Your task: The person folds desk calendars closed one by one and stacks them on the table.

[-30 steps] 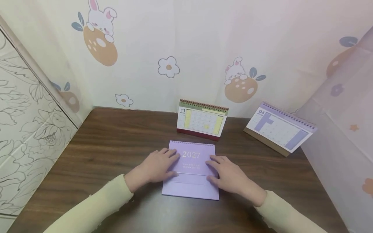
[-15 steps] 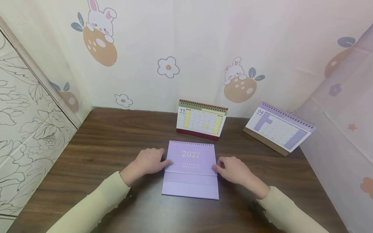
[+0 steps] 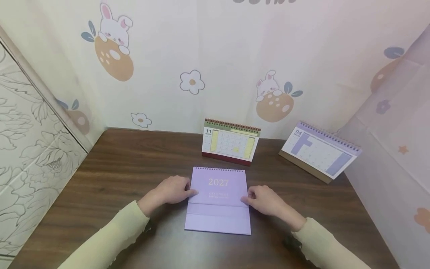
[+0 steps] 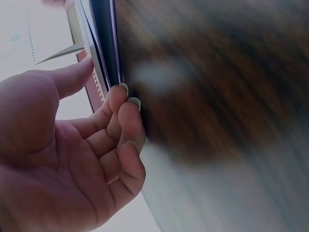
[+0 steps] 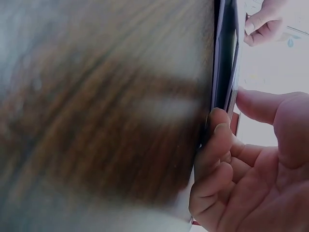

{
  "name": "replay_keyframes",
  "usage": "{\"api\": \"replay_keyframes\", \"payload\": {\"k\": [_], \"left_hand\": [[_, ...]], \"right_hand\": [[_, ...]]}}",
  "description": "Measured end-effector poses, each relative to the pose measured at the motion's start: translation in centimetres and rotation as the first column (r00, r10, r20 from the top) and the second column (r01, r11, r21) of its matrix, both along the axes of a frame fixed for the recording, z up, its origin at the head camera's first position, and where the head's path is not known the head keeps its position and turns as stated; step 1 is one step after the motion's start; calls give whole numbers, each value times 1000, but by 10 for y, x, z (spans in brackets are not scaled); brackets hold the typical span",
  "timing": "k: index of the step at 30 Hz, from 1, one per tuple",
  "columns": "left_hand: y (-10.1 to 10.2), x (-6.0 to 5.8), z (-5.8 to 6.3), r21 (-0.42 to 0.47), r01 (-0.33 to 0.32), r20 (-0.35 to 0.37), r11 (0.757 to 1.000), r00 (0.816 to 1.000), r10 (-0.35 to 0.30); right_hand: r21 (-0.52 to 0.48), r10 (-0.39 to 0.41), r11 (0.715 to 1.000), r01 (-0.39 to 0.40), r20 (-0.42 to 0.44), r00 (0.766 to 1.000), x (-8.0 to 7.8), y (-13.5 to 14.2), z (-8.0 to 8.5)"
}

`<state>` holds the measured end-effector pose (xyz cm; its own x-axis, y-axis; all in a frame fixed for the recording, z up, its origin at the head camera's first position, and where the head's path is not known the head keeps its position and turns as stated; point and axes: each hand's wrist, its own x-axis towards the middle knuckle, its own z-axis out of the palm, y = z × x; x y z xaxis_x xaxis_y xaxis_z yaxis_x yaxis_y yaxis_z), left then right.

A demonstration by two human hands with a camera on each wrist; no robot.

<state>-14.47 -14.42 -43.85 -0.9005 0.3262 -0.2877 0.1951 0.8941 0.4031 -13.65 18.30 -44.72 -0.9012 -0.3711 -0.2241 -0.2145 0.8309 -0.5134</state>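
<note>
A purple spiral-bound desk calendar (image 3: 218, 186) with gold "2027" lettering lies folded nearly flat on the table. At its left edge my left hand (image 3: 172, 189) pinches it, thumb on the cover and curled fingers at the side. Opposite, my right hand (image 3: 265, 198) pinches the right edge in the same way. From the left wrist, the calendar's layered side (image 4: 104, 43) shows between thumb and fingertips, with a narrow gap between its boards. The right wrist view has the calendar's other side (image 5: 224, 58) with fingertips against the lower board.
Behind stands a desk calendar with a green top and red base (image 3: 230, 144). A lilac-topped calendar (image 3: 319, 151) stands angled at the back right. The dark wooden table (image 3: 127, 164) meets a patterned curtain (image 3: 161, 56) at the back.
Both hands were spread flat on the calendar's cover. They have slid outward to its side edges, and fingers have curled to grip it. The head view has tilted slightly up.
</note>
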Motion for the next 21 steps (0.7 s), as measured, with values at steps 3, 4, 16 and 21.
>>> {"api": "replay_keyframes", "payload": {"k": [3,4,16,21], "left_hand": [[0,3,-1,22,-6,7,1000,1000,6],[0,3,-1,27,-8,8,1000,1000,8],[-3,1,-1,103,-23,37,994,999,19],[-9,2,-2,150,-27,56,988,998,19]], "right_hand": [[-18,5,1000,-5,6,1000,1,1,-2],[-22,7,1000,-7,8,1000,1,1,-2],[-69,-9,997,15,83,996,0,2,-1],[-160,-34,985,62,177,984,3,2,3]]}}
